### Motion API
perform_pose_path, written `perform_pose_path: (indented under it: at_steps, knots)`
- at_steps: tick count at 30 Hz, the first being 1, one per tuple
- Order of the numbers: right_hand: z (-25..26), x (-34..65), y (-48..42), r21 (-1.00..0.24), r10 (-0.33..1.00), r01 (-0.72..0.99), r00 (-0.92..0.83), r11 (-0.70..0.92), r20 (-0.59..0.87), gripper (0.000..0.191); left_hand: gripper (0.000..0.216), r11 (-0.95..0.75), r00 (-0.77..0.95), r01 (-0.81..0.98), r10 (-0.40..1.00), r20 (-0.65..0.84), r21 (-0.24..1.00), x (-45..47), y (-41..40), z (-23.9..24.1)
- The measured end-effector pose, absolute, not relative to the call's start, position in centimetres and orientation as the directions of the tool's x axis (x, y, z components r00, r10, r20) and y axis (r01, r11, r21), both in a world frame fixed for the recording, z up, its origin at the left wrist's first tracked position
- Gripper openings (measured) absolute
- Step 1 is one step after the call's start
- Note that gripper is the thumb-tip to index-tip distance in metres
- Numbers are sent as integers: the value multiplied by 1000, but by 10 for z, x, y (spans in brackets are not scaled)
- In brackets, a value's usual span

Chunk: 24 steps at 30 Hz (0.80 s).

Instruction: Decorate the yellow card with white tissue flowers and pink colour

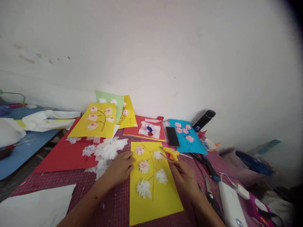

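A yellow sheet (167, 201) lies before me with a drawn brown stem and several crumpled tissue-paper flowers (144, 188). Some blossoms carry pink-red marks, while others look plain white. My left hand (121, 166) rests at the sheet's left edge, fingers slightly bent and apart, holding nothing. On the right side, my right hand (184, 174) is closed around a thin paintbrush (166, 157). Its tip is at the upper right white flower (157, 155); whether it touches I cannot tell. A yellow glue gun (172, 152) lies just beyond that hand.
White tissue (110, 149) and a red sheet (63, 157) lie at left, with a finished-looking yellow flower picture (94, 121) behind. A phone (172, 136) overlaps a blue flower picture (189, 138). Scissors (210, 195) and a white power bank (232, 203) sit at right.
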State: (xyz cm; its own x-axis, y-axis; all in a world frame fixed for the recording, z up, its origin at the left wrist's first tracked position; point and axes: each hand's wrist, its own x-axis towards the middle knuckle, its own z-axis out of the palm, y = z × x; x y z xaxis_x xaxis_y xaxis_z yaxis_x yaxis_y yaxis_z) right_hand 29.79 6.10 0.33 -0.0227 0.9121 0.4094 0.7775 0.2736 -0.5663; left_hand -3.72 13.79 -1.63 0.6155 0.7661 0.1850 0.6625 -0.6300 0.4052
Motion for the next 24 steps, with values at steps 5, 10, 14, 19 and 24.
perform_pose_path:
  at_steps: [5, 10, 14, 19, 24]
  knots:
    - [-2, 293, 53, -556, 921, 781, -62, 285, 385, 23, 16, -637, 624, 652, 759, 186, 412, -38, 139, -17]
    - [0, 291, 58, -556, 929, 779, -90, 290, 359, 22, 15, -638, 618, 657, 761, 197, 402, -39, 139, -19]
    - [-2, 293, 62, -542, 914, 787, -67, 296, 401, 21, 15, -639, 620, 658, 760, 195, 398, -38, 138, -18]
    - [-2, 293, 62, -535, 915, 792, -69, 293, 399, 22, 14, -636, 627, 667, 761, 169, 389, -37, 138, -14]
    - [-3, 296, 60, -549, 920, 792, -43, 269, 389, 22, 15, -633, 621, 670, 764, 173, 389, -37, 138, -14]
